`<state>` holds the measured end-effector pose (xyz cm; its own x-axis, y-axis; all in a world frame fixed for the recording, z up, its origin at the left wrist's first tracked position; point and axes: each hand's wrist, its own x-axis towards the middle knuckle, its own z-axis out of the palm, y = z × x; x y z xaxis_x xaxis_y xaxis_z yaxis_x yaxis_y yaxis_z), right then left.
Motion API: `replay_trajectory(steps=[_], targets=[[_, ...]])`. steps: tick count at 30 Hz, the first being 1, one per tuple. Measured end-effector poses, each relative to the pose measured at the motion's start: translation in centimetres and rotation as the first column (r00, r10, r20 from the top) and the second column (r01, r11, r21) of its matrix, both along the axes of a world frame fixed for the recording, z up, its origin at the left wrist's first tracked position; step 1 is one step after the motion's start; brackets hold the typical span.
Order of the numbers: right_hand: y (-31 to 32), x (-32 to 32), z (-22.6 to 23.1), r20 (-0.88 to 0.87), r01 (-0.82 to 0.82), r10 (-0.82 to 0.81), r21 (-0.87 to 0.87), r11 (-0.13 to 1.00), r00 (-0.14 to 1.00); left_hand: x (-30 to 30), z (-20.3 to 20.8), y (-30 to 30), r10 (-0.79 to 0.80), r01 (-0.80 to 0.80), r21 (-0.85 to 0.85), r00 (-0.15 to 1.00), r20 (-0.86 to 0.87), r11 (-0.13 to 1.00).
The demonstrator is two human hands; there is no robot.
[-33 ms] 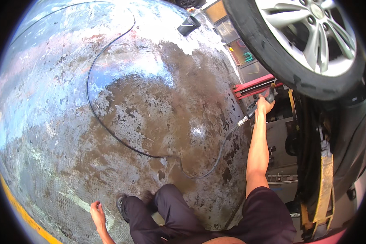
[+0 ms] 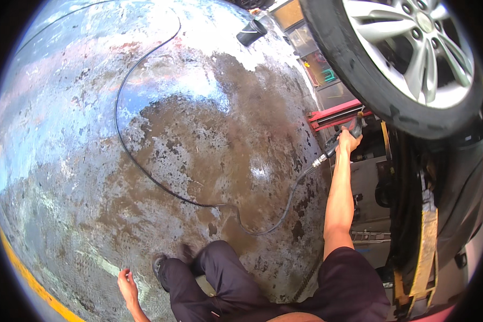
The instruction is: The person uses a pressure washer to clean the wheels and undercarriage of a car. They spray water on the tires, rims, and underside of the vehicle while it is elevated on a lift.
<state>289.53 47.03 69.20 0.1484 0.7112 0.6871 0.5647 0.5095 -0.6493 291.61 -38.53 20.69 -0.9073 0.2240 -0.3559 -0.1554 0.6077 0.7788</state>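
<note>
My right hand (image 2: 349,140) is wrapped round the grip of a dark air impact wrench (image 2: 356,127), held out at the right with my arm stretched forward. Its brass-coloured tip is near the lower edge of a raised car wheel (image 2: 397,110), which has a black tyre and silver spokes. From the metal coupling at the grip's end runs a dark air hose (image 2: 284,214), looping across the floor. My left hand (image 2: 127,288) hangs low at the left, away from everything. Its fingers are loosely bent, with nothing visible in them.
A red metal beam (image 2: 335,115) lies behind the wrench. Yellow lift parts (image 2: 425,252) stand under the car at the right. A black bucket (image 2: 250,33) lies tipped at the far side, by a framed panel (image 2: 311,56). The worn floor (image 2: 198,155) looks patchy and shiny.
The wheel appears slightly farther right and lower, and the bucket slightly right, as the view shifts a little. Both hands keep nearly the same pose; the wrench stays in my right hand.
</note>
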Motion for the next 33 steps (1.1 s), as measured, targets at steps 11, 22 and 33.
replay_trajectory(steps=[11, 22, 33], targets=[[3.5, -12.1, -6.4, -0.019, 0.09, -0.09, 0.054, 0.994, 0.996, -1.5, 6.9, -7.8, -0.004, 0.147, -0.183, 0.789, 0.615, 0.972], [-3.2, -40.0, -15.1, -0.362, -0.029, -0.06, -0.236, 0.971, 0.93, -13.7, 16.5, -3.7, 0.152, 0.043, -0.244, 0.674, 0.723, 0.969], [5.3, -59.8, -8.2, -0.551, -0.085, -0.081, -0.27, 0.959, 0.831, -52.0, 12.7, 2.0, -0.048, 0.314, -0.234, 0.684, 0.727, 0.92]])
